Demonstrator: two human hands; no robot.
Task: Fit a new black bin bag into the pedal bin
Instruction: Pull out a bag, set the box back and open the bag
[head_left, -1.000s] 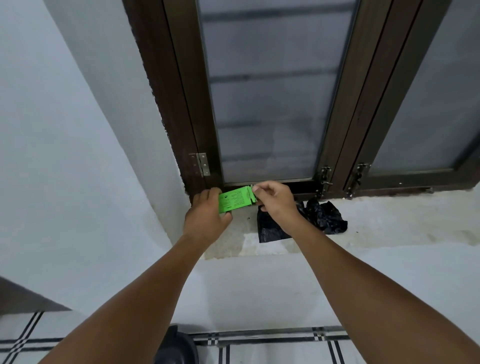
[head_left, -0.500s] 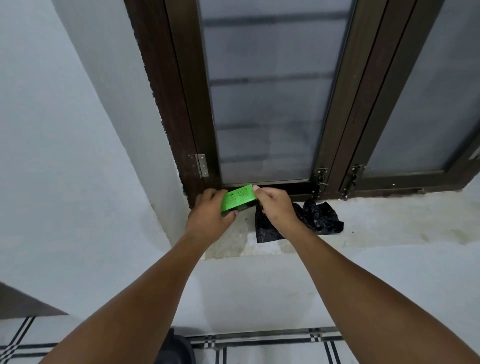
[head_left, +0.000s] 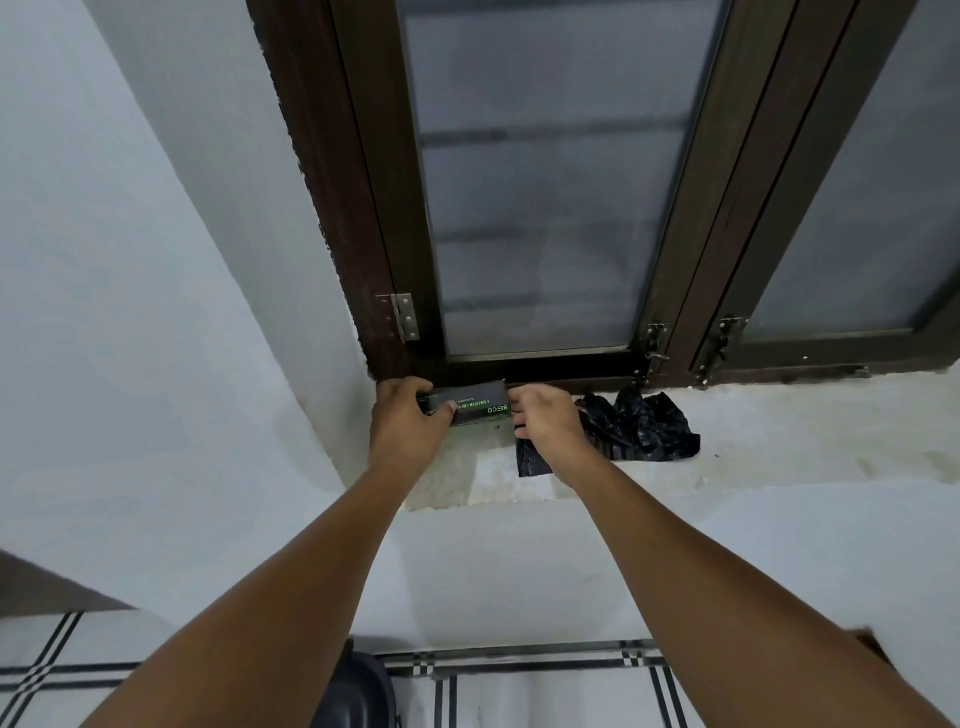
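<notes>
A small bin-bag box, dark with green lettering on the side facing me, lies on the window sill against the brown frame. My left hand grips its left end. My right hand has its fingertips at the box's right end, fingers curled. A crumpled black bin bag lies on the sill just right of my right hand, partly hidden by my wrist. The dark lid of the pedal bin shows at the bottom of the view, between my forearms.
A brown-framed window with frosted panes rises behind the sill, with a hinge and latches. White walls close in on the left. Tiled floor with dark stripes lies below.
The box has turned from its bright green face to its dark face and has gone down onto the sill against the frame. Both hands moved with it.
</notes>
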